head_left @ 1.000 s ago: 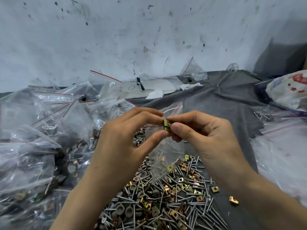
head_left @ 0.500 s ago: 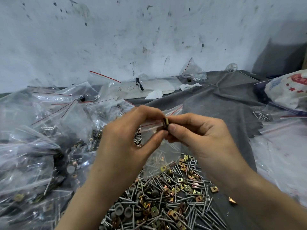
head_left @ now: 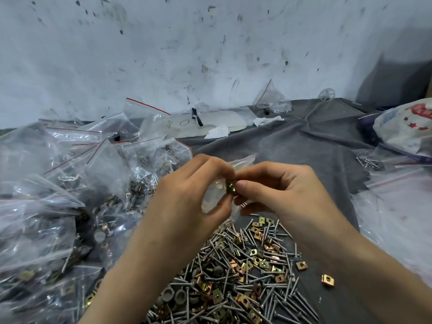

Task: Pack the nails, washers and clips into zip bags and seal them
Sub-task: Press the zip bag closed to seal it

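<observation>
My left hand [head_left: 191,195] grips a small clear zip bag [head_left: 214,199] at its mouth, above the loose hardware. A brass-coloured clip [head_left: 231,186] sits at the bag's opening, pinched between the thumb and fingers of my right hand [head_left: 275,195]. A second clip shows through the plastic inside the bag. Below the hands lies a pile of nails, grey washers and brass clips [head_left: 236,277] on the grey cloth [head_left: 304,146]. The bag's lower part is hidden behind my left hand.
Several filled zip bags [head_left: 70,183] are heaped at the left. Flat empty bags [head_left: 397,206] lie at the right, under a printed plastic sack [head_left: 406,127]. A bag of small screws [head_left: 272,102], white card and paper scraps sit by the back wall. Two stray clips [head_left: 327,280] lie right of the pile.
Both hands have dropped lower and closer to the pile. The clip has gone from above the bag's mouth into its opening, and the bag now hangs crumpled in my left hand.
</observation>
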Demonstrator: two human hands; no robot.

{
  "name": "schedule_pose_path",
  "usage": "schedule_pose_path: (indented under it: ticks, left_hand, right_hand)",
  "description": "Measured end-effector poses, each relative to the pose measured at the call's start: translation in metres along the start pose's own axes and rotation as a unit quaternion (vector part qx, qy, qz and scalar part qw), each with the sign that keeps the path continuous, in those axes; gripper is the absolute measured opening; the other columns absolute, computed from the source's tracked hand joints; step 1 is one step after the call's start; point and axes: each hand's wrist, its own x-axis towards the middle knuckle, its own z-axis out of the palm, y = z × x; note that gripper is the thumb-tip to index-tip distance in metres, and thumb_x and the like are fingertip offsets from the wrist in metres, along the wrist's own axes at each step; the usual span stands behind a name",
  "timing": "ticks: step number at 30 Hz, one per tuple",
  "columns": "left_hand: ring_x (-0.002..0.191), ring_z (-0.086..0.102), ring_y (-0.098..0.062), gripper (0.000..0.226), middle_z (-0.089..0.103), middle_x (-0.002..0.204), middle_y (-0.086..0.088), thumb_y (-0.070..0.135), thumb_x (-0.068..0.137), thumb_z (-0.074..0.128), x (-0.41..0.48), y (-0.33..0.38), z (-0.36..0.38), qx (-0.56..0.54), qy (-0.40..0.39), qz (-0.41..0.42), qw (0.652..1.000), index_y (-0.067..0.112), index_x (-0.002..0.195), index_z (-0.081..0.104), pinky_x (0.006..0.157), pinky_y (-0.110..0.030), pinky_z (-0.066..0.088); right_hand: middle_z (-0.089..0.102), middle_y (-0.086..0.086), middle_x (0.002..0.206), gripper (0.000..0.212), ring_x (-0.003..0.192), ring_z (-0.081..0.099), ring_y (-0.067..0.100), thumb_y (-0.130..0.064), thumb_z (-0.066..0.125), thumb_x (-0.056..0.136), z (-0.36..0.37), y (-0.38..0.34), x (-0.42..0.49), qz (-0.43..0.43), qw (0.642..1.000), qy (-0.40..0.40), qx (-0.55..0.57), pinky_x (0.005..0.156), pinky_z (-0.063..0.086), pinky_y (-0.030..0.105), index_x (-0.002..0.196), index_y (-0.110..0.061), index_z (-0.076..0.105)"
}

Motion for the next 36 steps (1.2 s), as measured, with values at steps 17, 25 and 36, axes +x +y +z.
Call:
schedule_pose_path:
  ticks: [17, 25, 36]
  left_hand:
    - [0.088, 0.064, 0.003, 0.022, 0.07, 0.092, 0.011, 0.024, 0.073, 0.071, 0.0002, 0.0, -0.0045, -0.064, -0.035, -0.046, 0.996, 0.016, 0.094, 0.07, 0.082, -0.021, 0.05]
    - [0.086, 0.063, 0.002, 0.022, 0.07, 0.089, 0.011, 0.015, 0.073, 0.08, -0.0013, -0.0003, -0.0072, -0.061, -0.075, -0.035, 0.995, 0.015, 0.092, 0.07, 0.079, -0.013, 0.049]
    - [0.089, 0.065, 0.006, 0.021, 0.07, 0.091, 0.017, 0.034, 0.074, 0.07, -0.0016, 0.0041, -0.007, -0.137, -0.076, -0.058, 0.986, 0.024, 0.093, 0.07, 0.081, -0.021, 0.052]
  right_hand:
    - [0.074, -0.005, 0.083, 0.021, 0.075, 0.07, 0.008, -0.004, 0.076, 0.075, -0.0102, 0.0039, -0.0014, -0.154, 0.974, -0.018, -0.166, 0.071, 0.055, 0.019, 0.088, -0.02, 0.073]
    - [0.062, -0.004, 0.072, 0.012, 0.067, 0.061, 0.014, -0.005, 0.069, 0.067, -0.0051, 0.0006, -0.0038, -0.258, 0.918, -0.001, -0.302, 0.063, 0.051, 0.029, 0.078, -0.008, 0.064]
    - [0.058, -0.01, 0.073, 0.01, 0.069, 0.059, 0.014, -0.016, 0.06, 0.069, -0.0082, 0.0022, -0.0021, -0.232, 0.951, -0.03, -0.204, 0.065, 0.05, 0.023, 0.078, -0.019, 0.059]
